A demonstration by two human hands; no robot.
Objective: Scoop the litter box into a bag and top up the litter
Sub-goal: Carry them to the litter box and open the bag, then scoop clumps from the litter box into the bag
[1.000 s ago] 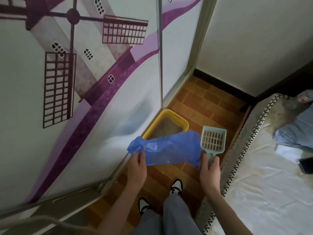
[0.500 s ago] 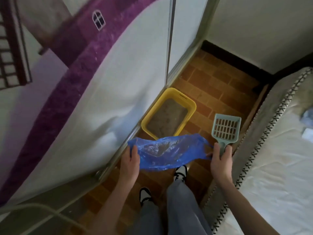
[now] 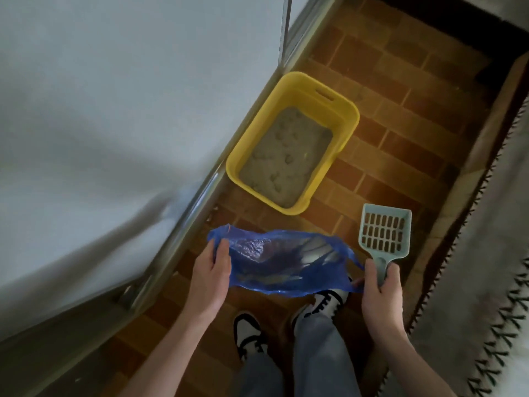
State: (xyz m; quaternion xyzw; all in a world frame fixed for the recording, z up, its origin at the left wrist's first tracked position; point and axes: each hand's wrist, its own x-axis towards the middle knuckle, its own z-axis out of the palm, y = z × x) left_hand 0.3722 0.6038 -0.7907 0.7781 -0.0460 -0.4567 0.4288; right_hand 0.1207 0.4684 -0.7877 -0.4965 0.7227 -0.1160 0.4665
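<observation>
Sitting on brick floor (image 3: pixel 400 116), yellow litter box (image 3: pixel 347 116) holds clumped grey litter (image 3: pixel 286 156).

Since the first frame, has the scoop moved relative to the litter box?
Yes. The scoop, gripped by the right hand, earlier sat level with the yellow litter box's far rim; now it sits nearer the person, past the box's near corner.

Both bare forearms reach forward and down from the bottom of the view, held apart at about the same height above the person's feet. The left hand (image 3: pixel 210 277) is seen from the back, its fingers curled round one end of the blue bag (image 3: pixel 282 262). The right hand (image 3: pixel 380 290) grips the handle of the scoop (image 3: pixel 385 232) and pinches the bag's other end.
</observation>
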